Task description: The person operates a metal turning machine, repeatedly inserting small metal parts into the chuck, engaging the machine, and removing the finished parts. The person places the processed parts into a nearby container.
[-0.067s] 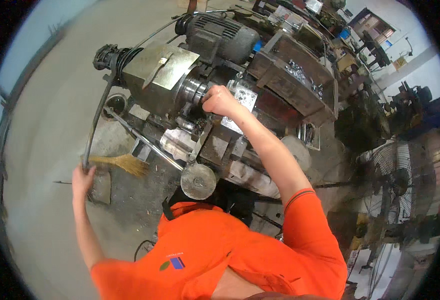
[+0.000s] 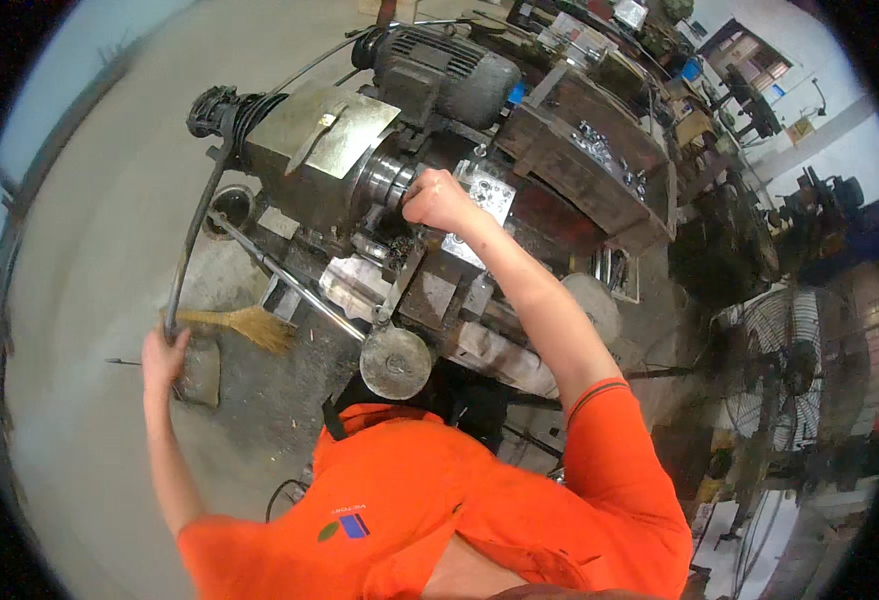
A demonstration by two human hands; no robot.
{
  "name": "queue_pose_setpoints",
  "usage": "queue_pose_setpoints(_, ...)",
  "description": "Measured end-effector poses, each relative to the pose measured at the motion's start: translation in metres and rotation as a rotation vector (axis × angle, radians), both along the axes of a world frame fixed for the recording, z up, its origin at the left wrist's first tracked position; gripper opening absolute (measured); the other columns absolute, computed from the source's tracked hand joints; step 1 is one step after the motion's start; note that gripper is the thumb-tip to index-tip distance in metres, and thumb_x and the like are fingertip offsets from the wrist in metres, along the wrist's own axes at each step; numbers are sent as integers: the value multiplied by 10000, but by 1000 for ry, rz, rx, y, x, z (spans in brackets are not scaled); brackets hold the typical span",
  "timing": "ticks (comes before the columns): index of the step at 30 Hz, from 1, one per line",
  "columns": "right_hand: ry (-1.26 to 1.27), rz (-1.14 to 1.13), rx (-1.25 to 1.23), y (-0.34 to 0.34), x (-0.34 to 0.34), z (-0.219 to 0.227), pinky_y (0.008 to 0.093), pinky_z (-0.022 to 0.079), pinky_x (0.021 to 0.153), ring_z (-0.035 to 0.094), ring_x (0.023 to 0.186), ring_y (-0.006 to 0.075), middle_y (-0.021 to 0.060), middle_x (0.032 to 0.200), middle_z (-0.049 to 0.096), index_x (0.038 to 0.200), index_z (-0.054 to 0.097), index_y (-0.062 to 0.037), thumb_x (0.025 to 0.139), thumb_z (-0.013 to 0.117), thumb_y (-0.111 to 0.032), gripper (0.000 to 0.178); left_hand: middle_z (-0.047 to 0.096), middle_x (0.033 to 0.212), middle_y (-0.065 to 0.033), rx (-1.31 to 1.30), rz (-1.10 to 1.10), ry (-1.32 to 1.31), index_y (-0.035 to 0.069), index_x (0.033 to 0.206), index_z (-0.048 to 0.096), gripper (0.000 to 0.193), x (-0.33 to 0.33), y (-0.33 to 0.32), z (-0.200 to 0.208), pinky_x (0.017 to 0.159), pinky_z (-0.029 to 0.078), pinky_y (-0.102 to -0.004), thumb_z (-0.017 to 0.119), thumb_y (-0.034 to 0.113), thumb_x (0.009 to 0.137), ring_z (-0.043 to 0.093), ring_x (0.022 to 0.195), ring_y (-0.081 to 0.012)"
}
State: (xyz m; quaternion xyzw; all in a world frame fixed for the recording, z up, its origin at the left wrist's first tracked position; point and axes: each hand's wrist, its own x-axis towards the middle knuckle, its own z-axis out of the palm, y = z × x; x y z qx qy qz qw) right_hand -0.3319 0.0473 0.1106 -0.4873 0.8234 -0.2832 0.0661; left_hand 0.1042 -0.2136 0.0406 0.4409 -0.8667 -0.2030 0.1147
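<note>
- The orange shirt point(image 2: 400, 480) is nearest; its chest carries an emblem point(image 2: 345, 527) of green, blue and red shapes with small lettering above.
- The left hand point(image 2: 165, 358) is curled round the lower end of a long dark lever point(image 2: 190, 255), which slants up to the machine's left side. The bar should be stiff and fairly heavy; its free end looks the best place to grip.
- A broom point(image 2: 250, 325) lies on the floor just beside that hand.
- The right hand point(image 2: 440, 200) is bent into a loose fist at the front of the bright steel spindle point(image 2: 388, 180) (its fingertips are hidden, so I cannot tell what they hold). The steel is surely hard, probably slick if oily; the outer rim offers the surest hold.
- Beyond are a ribbed motor point(image 2: 445, 75) and a metal trough point(image 2: 550, 145) with shiny pieces; I can read no label on either.
</note>
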Motion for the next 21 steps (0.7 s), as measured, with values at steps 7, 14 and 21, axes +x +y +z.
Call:
queue_pose_setpoints(7, 207, 3, -32, -12, -4, 7, 414, 478, 590, 584, 635, 379, 217, 654, 592, 570, 613, -11, 524, 649, -215, 212, 601, 750, -236, -163, -20, -151, -20, 847, 575, 289, -8, -14, -5, 650, 464, -463, 634, 248, 761, 592, 734, -402)
queue_pose_setpoints(14, 8, -313, -103, -7, 12, 10, 425, 454, 580, 557, 595, 394, 253, 594, 533, 530, 562, 28, 540, 595, -261, 291, 616, 697, -177, -376, 53, -442, 23, 798, 597, 126, 15, -110, -2, 608, 479, -449, 582, 143, 763, 612, 667, -352)
queue_pose_setpoints(21, -101, -349, -4, -13, 17, 21, 399, 448, 564, 537, 545, 367, 236, 541, 508, 562, 576, 29, 532, 573, -225, 256, 613, 677, -151, -667, -96, -499, 55, 799, 505, 92, 25, -218, -16, 558, 489, -429, 555, 71, 723, 609, 620, -331)
